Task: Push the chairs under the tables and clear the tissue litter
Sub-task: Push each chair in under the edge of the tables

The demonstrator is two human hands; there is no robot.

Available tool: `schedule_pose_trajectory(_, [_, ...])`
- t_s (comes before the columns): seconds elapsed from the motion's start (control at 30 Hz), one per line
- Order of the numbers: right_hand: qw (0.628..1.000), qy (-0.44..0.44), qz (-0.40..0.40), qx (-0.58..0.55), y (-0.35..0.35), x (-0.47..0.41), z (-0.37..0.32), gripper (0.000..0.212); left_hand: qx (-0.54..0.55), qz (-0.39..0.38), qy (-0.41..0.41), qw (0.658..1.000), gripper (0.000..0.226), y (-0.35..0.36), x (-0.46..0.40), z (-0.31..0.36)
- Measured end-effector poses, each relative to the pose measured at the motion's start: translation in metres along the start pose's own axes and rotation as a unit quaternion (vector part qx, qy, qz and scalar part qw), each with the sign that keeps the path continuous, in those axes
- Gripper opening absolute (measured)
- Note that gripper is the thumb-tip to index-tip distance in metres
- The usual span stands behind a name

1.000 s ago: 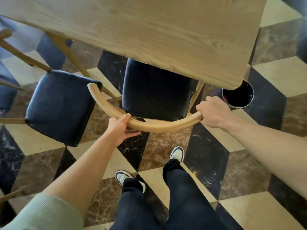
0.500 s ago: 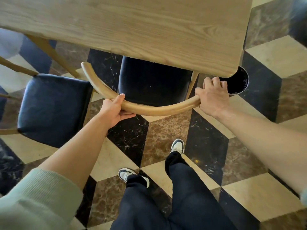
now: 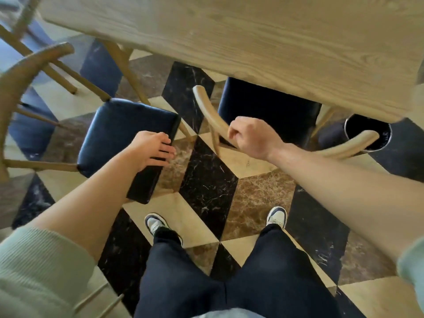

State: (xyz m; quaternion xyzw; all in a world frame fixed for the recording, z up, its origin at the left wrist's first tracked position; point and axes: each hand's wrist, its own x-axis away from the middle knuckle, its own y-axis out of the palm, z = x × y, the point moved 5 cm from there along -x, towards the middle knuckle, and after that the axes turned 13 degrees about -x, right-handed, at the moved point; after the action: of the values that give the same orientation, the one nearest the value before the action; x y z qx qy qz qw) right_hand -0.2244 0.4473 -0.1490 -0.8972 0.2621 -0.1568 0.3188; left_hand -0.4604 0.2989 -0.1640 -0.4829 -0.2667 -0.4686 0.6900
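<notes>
Nearest us, low in the frame, our shoes (image 3: 158,223) stand apart on the checkered floor (image 3: 259,193), squared to the bench (image 3: 229,37) so we can lean into a push. Mid-frame, our left hand (image 3: 150,146) reaches out on a straight arm, its grip spread and relaxed over the corner of the left chair seat (image 3: 119,129), which sits clear of the bench and seems next to go in. Farther, right of centre, our right hand (image 3: 250,136) is loosely curled at the curved backrest (image 3: 211,111) of the second chair (image 3: 270,109), mostly tucked under; whether it pinches the rail we cannot tell, and no tissue shows.
</notes>
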Motion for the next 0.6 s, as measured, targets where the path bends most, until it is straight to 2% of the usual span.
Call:
schedule_pose_trajectory(0.1, [0.999, -0.024, -0.043, -0.011, 0.084, -0.076, -0.066, 0.021, -0.016, 0.055, -0.004, 0.998, 0.037, -0.124, -0.023, -0.040])
schedule_pose_trajectory(0.17, [0.997, -0.029, -0.074, -0.018, 0.152, -0.135, -0.116, 0.022, -0.053, 0.103, 0.029, 0.993, 0.031, -0.220, -0.046, -0.072])
schedule_pose_trajectory(0.2, [0.996, -0.025, -0.083, -0.026, 0.187, -0.163, -0.141, 0.022, -0.102, 0.168, 0.052, 0.979, 0.026, -0.273, -0.058, -0.084])
schedule_pose_trajectory(0.27, [0.994, -0.013, -0.101, -0.045, 0.252, -0.221, -0.191, 0.022, -0.186, 0.310, 0.083, 0.929, 0.025, -0.368, -0.082, -0.103])
schedule_pose_trajectory(0.33, [0.989, -0.008, -0.124, -0.073, 0.312, -0.269, -0.240, 0.022, -0.233, 0.369, 0.093, 0.895, 0.030, -0.434, -0.100, -0.118])
schedule_pose_trajectory(0.4, [0.982, 0.009, -0.157, -0.101, 0.359, -0.305, -0.286, 0.020, -0.253, 0.374, 0.116, 0.885, 0.031, -0.483, -0.128, -0.123])
schedule_pose_trajectory(0.47, [0.972, 0.036, -0.185, -0.144, 0.392, -0.325, -0.315, 0.022, -0.252, 0.350, 0.131, 0.893, 0.042, -0.502, -0.156, -0.127])
schedule_pose_trajectory(0.53, [0.957, 0.095, -0.215, -0.168, 0.430, -0.346, -0.344, 0.048, -0.236, 0.285, 0.143, 0.918, 0.059, -0.517, -0.186, -0.126])
schedule_pose_trajectory(0.6, [0.935, 0.152, -0.262, -0.182, 0.462, -0.350, -0.366, 0.086, -0.222, 0.234, 0.171, 0.931, 0.061, -0.514, -0.211, -0.120])
